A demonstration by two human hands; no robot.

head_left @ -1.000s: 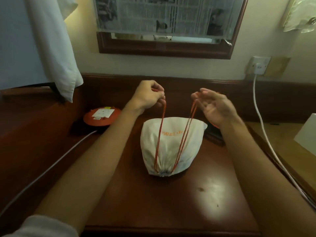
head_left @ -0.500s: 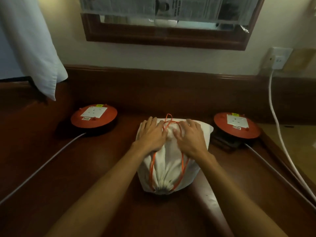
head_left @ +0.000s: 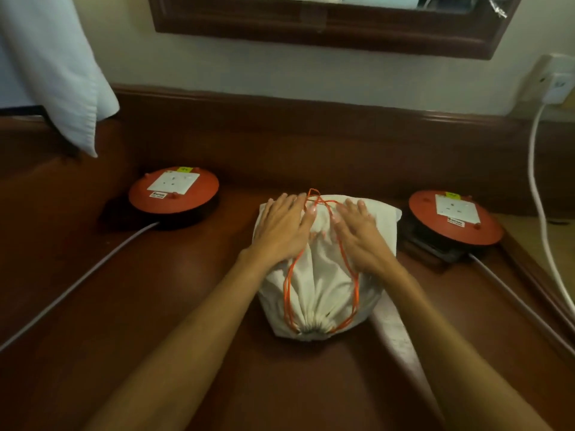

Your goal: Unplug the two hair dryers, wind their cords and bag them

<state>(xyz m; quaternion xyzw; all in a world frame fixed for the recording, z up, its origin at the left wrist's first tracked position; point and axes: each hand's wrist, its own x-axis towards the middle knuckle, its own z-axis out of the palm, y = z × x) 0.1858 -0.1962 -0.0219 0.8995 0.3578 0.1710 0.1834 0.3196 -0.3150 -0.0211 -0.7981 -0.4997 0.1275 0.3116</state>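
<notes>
A white drawstring bag is seen lying at the middle of the brown surface, its gathered mouth at the near end and its long axis running near to far; the left hand and right hand are laid flat on its far half, fingers straight and spread, nothing being gripped; the orange drawstring is left looped over the cloth between them; both hands are judged equally near.

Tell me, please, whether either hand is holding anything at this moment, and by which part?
Nothing is held. The left hand and right hand lie flat, fingers straight, on top of the white bag, over its orange drawstring.
</notes>
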